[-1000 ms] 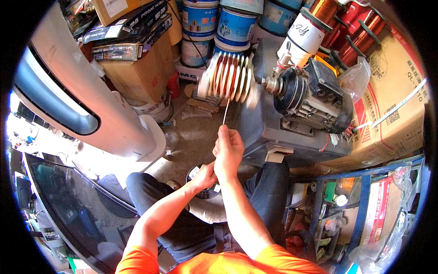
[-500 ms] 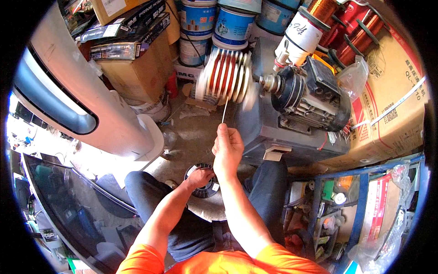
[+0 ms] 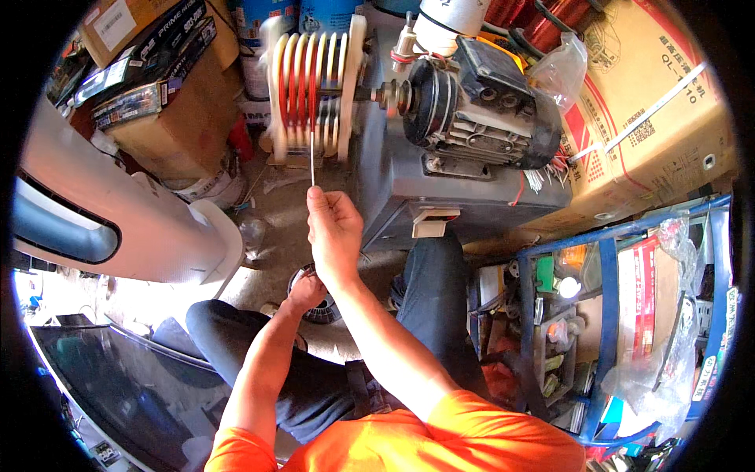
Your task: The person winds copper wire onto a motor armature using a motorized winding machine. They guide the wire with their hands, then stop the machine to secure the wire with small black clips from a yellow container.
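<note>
While the right hand (image 3: 336,232) pinches a white rod (image 3: 312,161) in its grip, long axis aimed away toward a crosswise red-and-white former (image 3: 307,86), the left hand (image 3: 307,291), its grip impossible to tell, is near a black reel (image 3: 322,311).

A tall white appliance (image 3: 149,216) slants in from the left. Beyond it, flat black boxes (image 3: 149,59) lie on a brown cardboard box (image 3: 161,130). Blue buckets (image 3: 330,16) stand at the top edge. At right, a white strap (image 3: 654,101) crosses a large carton (image 3: 657,145). Lower right, a blue rack (image 3: 606,291) holds clutter; lower left, a dark glossy panel (image 3: 118,377).
</note>
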### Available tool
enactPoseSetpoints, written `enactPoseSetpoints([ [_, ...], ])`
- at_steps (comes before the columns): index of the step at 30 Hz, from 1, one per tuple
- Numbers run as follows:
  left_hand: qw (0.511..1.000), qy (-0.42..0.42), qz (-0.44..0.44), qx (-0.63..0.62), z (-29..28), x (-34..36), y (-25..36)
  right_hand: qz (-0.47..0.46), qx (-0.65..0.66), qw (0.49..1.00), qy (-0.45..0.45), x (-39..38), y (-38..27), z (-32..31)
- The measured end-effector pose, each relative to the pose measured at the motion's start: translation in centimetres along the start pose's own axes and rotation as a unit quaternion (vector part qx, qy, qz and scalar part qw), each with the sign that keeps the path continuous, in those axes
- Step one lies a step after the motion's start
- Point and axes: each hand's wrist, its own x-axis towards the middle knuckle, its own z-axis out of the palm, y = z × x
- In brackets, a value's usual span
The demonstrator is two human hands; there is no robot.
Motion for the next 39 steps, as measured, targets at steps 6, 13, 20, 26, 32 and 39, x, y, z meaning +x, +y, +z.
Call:
enactPoseSetpoints([
  [6,1.0,-0.011,0.011,0.023,-0.2,-0.2,-0.5,0.024,0.026,0.999,0.004,-0.3,-0.7,0.2],
  [13,0.99,0.002,-0.096,-0.104,0.8,0.2,-2.3,-0.003,-0.007,1.0,-0.001,-0.4,-0.6,0.8],
  [20,0.912,-0.254,-0.208,-0.246,-15.9,5.6,4.7,0.044,0.014,0.999,0.01,-1.0,-0.9,-0.1],
  [26,0.684,0.057,0.106,-0.72,-28.3,11.2,18.9,0.086,0.004,0.996,0.021,-2.4,0.5,-2.2],
  [32,0.805,0.218,-0.108,-0.541,-28.8,12.2,23.7,0.087,-0.011,0.996,0.024,-2.8,2.4,-3.1],
  [39,0.841,0.216,-0.259,-0.424,-31.1,13.8,25.0,-0.032,-0.11,0.993,0.008,-1.1,4.3,-3.6],
])
